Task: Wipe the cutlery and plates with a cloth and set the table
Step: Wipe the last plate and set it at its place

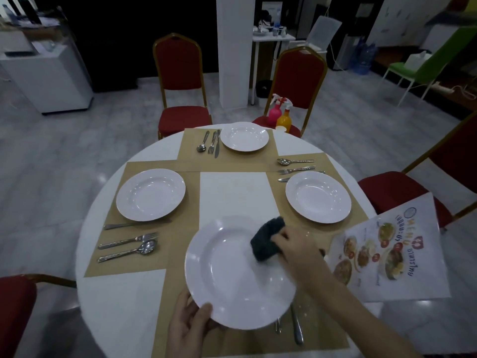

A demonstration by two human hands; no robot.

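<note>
A: White round deep ceramic plate (232,275): where is it against the fingers?

B: Its near-left rim sits in the left hand (189,324), thumb curled over the top edge, the other fingers under it and hidden. It is held tilted above the tan placemat (180,280), over partly covered steel cutlery (296,324).

A: And the right hand (296,246)?

B: Its fingers are clamped round a dark bunched cloth (268,239), which juts out past the fingertips and presses on the plate's far-right rim.

A: Beyond the fingertips?

B: Three more white plates on placemats, each with a knife, fork and spoon beside it. A printed paper menu (387,251) lies just right of the right wrist.
</note>
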